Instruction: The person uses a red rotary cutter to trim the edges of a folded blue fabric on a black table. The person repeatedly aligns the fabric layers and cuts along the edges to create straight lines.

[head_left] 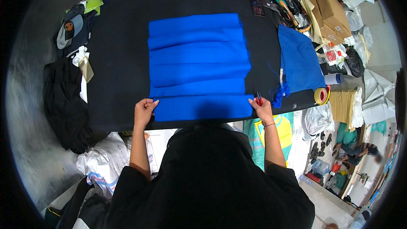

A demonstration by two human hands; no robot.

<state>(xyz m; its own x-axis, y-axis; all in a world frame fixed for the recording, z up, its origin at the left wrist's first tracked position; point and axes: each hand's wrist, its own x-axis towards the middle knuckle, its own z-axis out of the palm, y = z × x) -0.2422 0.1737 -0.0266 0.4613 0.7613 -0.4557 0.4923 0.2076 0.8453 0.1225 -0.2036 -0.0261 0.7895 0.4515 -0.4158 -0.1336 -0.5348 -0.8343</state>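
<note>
Bright blue fabric (199,51) lies in horizontal folds on a black-covered table (118,25). Its nearest band (202,108) runs between both hands. My left hand (146,106) pinches the band's left end between thumb and fingers. My right hand (262,108) is at the band's right end, thumb on the fabric, with a small red-and-black tool (259,98) upright in it, too small to name for certain. A bunch of blue threads (280,95) lies beside the right hand.
Darker blue cloth (299,59), a tape roll (321,96), a phone (257,6) and cardboard boxes (333,12) sit at the right. Black cloth (63,97) and a cap (70,29) lie at the left. Sacks (104,161) are below. Another person (358,154) crouches at the far right.
</note>
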